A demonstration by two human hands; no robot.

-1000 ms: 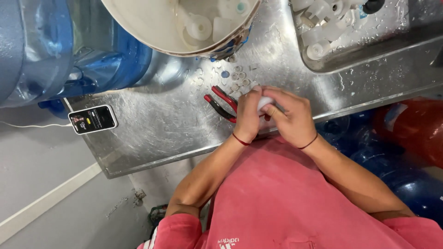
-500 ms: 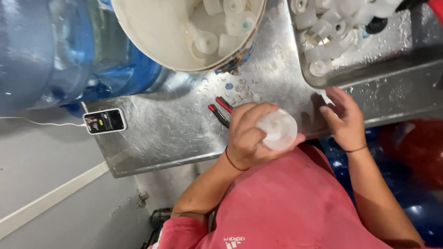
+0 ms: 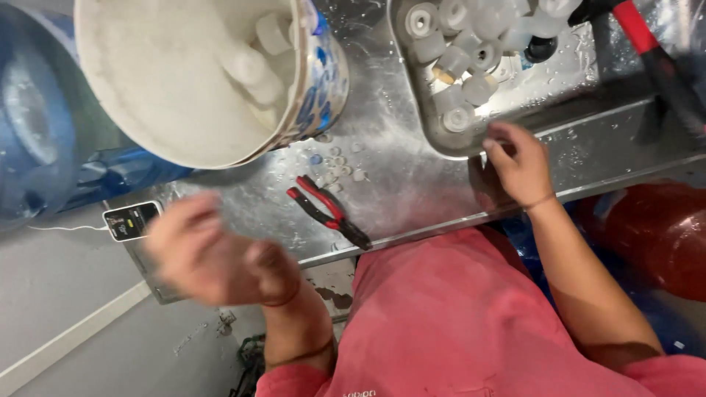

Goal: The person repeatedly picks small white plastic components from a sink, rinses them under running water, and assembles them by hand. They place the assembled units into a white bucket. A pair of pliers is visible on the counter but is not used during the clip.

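The right hand (image 3: 518, 165) rests at the near rim of a shallow metal tray (image 3: 448, 147) on the steel bench (image 3: 412, 184), fingers curled and loosely spread, their tips touching the rim just below a heap of white plastic caps (image 3: 460, 51). It pinches nothing that shows. The caps lie just beyond its fingertips, piled inside the tray, some on their sides and some mouth up.

The left hand (image 3: 213, 254) hangs over the near left corner of the bench, smeared by motion. Whether it is spread or closed on anything I cannot tell.

Between the two hands, nearer the left, a pair of red-handled pliers (image 3: 327, 211) lies flat on the bench. A scatter of small pale bits (image 3: 334, 165) sits just beyond the pliers. Beyond the left hand a big white bucket (image 3: 220, 81) tilts toward the person, with more caps inside. A small dark device with a lit screen (image 3: 131, 220) lies just beside the left hand, on the bench edge. Large blue water bottles (image 3: 44, 132) stand farther left.

The caps look light, stiff and hollow. The bench glistens wet, so they are likely slippery. A grip across the ribbed side wall, thumb against fingers, would probably hold best. Squeezing hard could pop one loose.
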